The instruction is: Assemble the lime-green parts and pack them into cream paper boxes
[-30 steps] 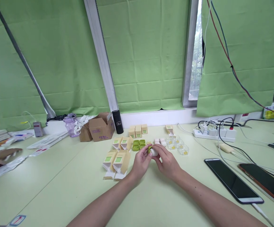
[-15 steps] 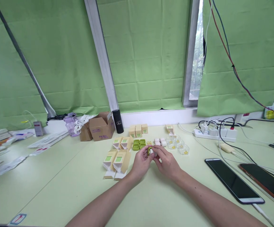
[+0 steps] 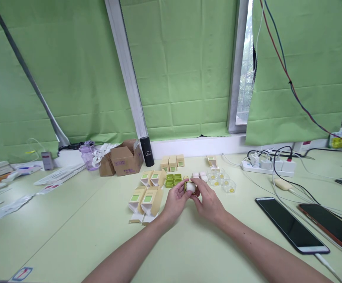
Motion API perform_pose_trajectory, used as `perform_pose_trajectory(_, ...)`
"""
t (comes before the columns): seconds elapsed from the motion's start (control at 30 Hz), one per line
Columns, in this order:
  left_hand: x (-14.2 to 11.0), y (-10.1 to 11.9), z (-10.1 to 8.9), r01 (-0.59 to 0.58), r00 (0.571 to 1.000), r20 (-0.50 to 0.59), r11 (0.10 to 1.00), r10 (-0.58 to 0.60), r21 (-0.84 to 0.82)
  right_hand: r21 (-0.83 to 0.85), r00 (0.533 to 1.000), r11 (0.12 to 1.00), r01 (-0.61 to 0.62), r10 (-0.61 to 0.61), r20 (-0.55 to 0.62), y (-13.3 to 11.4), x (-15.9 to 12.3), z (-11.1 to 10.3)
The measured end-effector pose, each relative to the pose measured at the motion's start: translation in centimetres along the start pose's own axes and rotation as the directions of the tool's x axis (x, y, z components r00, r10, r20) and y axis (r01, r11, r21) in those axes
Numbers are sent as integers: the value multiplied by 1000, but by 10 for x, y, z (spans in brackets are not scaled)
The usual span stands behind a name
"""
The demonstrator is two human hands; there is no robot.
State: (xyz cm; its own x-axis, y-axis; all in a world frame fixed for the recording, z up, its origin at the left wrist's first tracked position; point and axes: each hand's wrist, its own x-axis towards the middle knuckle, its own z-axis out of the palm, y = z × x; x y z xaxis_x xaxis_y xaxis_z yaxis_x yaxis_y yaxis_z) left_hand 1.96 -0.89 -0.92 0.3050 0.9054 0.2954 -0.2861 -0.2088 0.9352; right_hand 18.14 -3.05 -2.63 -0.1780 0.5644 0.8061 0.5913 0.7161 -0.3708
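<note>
A small white piece in a green case [image 3: 190, 186] sits between the fingertips of both hands, just above the pale green table [image 3: 79, 224]. My left hand [image 3: 175, 201] pinches it from the left, my right hand [image 3: 208, 201] from the right. Just behind them lie green cases [image 3: 173, 180], white pieces [image 3: 199, 175] and clear plastic trays [image 3: 222, 180]. To the left are open beige cartons [image 3: 146, 199] with green labels.
Closed beige boxes [image 3: 172, 162], a black cylinder [image 3: 146, 151] and a brown cardboard box [image 3: 126, 158] stand at the back. Two phones [image 3: 290, 224] lie on the right near a power strip [image 3: 267, 164] with cables. Papers [image 3: 11, 188] lie at the far left.
Both hands turned the green-and-white piece between the fingertips, staying in place. Another person's hand at the far left edge withdrew out of view.
</note>
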Motion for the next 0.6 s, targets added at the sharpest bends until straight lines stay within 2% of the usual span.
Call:
perform_pose_trajectory(0.17, -2, 2, -4, 25, 999, 49, 999, -24, -25, 60, 997, 995, -80, 81, -6, 1, 0, -1)
perform_pose_trajectory(0.27, -5, 8, -6, 32, 995, 92, 999, -33, 18, 100, 989, 984, -147, 148, -6, 0, 2, -3)
perform_pose_trajectory(0.37, -4, 13, -11, 1, 999, 37, 991, -6, 132, 192, 969, 951, -243, 247, 0, -1, 5, -5)
perform_pose_trajectory(0.5, 2, 15, -18, -79, 992, -66, 951, 103, 300, 370, 919, 850, -374, 393, 27, 1, 10, -7)
perform_pose_trajectory(0.6, 7, 15, -22, -185, 970, -55, 865, 237, 466, 559, 876, 712, -425, 479, 57, 3, 15, -6)
